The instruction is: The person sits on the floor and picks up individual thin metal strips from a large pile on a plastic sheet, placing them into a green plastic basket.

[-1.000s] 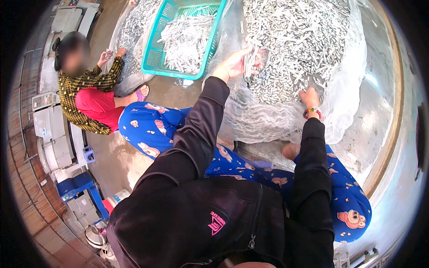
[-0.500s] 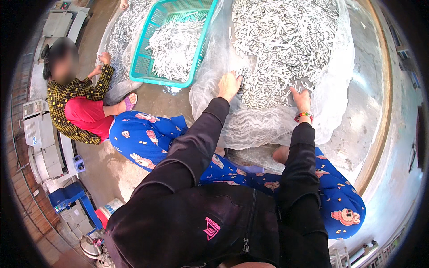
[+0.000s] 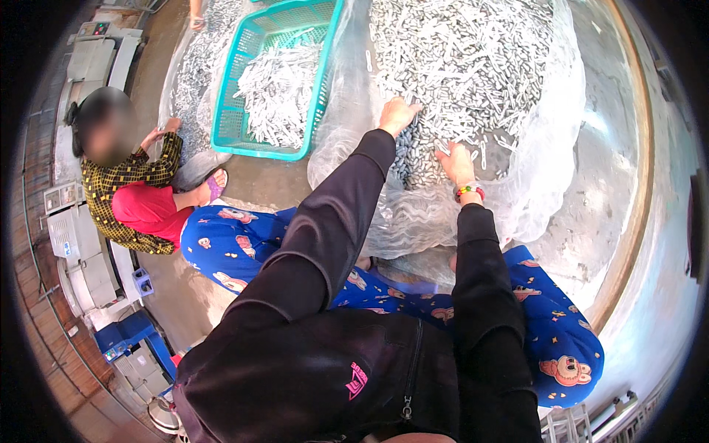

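Note:
A wide heap of small, slim oblong pieces (image 3: 465, 66), white and dark grey, is spread over a sheer white mesh cloth (image 3: 554, 159). My left hand (image 3: 399, 116) rests at the heap's left edge, its thumb stretched toward the pieces and its other fingers partly hidden. To its right and nearer to me, my right hand (image 3: 457, 164) touches the near part of the heap with its fingers apart. A beaded bracelet (image 3: 470, 193) circles that wrist. Between the hands lies a band of darker pieces (image 3: 413, 151). Neither hand visibly grips a piece.
A turquoise basket (image 3: 216, 122) with white strips (image 3: 281, 96) stands left of the cloth. Beyond it a seated person (image 3: 133, 184) handles another heap (image 3: 198, 81). Another person's hand (image 3: 196, 22) shows at the top. Machines (image 3: 85, 251) line the left side.
My left hand has moved right and farther away over the heap. My right hand has shifted left, closer to the left one. The seated person's hands have moved slightly.

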Tool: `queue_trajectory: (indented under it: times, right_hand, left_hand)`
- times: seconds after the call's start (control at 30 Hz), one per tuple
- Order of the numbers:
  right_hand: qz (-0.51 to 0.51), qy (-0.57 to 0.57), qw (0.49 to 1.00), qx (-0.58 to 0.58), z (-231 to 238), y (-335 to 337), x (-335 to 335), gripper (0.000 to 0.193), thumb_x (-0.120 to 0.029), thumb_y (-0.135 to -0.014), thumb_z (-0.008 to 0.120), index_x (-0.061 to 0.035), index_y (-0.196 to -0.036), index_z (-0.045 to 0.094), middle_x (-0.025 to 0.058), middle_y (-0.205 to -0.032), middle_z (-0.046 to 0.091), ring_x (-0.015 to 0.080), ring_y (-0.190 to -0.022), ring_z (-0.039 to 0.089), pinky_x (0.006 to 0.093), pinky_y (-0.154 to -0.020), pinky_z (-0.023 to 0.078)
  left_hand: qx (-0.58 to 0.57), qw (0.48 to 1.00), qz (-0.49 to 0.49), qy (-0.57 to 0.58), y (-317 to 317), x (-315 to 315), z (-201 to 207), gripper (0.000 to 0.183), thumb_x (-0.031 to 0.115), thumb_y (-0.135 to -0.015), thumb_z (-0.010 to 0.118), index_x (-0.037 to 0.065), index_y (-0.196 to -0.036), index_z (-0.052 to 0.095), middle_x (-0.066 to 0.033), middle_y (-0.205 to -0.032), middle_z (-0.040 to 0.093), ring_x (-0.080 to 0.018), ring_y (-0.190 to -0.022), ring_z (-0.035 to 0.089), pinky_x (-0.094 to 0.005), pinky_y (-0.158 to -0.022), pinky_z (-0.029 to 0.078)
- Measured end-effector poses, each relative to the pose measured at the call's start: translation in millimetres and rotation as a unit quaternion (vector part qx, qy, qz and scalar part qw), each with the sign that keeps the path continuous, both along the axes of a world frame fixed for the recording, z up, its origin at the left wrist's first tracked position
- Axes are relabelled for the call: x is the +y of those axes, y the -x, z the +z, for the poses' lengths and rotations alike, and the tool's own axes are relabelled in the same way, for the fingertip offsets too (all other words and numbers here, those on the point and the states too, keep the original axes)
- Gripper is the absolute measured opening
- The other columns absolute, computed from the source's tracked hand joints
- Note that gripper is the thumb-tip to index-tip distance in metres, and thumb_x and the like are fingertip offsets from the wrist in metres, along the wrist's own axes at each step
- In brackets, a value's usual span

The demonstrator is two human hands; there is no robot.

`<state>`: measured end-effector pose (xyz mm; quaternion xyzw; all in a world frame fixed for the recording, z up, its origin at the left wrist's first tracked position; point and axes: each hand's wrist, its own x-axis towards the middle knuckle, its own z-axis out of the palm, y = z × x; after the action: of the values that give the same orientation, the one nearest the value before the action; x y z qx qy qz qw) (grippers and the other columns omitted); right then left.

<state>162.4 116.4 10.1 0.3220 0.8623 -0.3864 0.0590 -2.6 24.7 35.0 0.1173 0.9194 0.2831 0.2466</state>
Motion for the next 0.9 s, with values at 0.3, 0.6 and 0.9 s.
queue_trajectory:
  times: [0.3,0.6,0.9]
  right_hand:
    - [-0.22,0.099,0.97,0.006,-57.8,-47.3,102.8,0.043,-0.029,-0.08,0.049,0.0018,-0.11,0.047,0.0274,-0.103,0.052,0.0377,-0.102,0.048,0.0413,-0.085,0.038]
    - [-0.107,-0.064,0.986,-0.107,-2.9,-23.6,19.0,0.045,-0.032,-0.071,0.062,0.0031,-0.095,0.047,0.0242,-0.088,0.058,0.0381,-0.086,0.056,0.044,-0.074,0.045]
    - [-0.182,0.011,0.981,0.06,6.1,-22.6,30.1,0.042,-0.028,-0.069,0.061,-0.0007,-0.101,0.056,0.0222,-0.089,0.059,0.0384,-0.088,0.055,0.0413,-0.077,0.043]
  left_hand:
    - [-0.013,0.987,-0.149,-0.065,-29.0,20.8,-5.0,0.049,0.038,-0.076,0.054,-0.002,-0.104,0.052,-0.0197,-0.095,0.059,-0.0335,-0.082,0.058,-0.0359,-0.072,0.044]
    - [0.13,0.942,-0.307,0.035,-51.1,14.3,29.7,0.02,0.017,-0.074,0.053,0.001,-0.083,0.059,-0.0164,-0.073,0.06,-0.0312,-0.072,0.059,-0.0418,-0.064,0.046]
    - [0.164,0.922,-0.342,0.072,-67.6,1.6,25.9,0.01,0.009,-0.066,0.054,0.001,-0.067,0.059,-0.0175,-0.072,0.06,-0.0302,-0.073,0.06,-0.0399,-0.066,0.046]
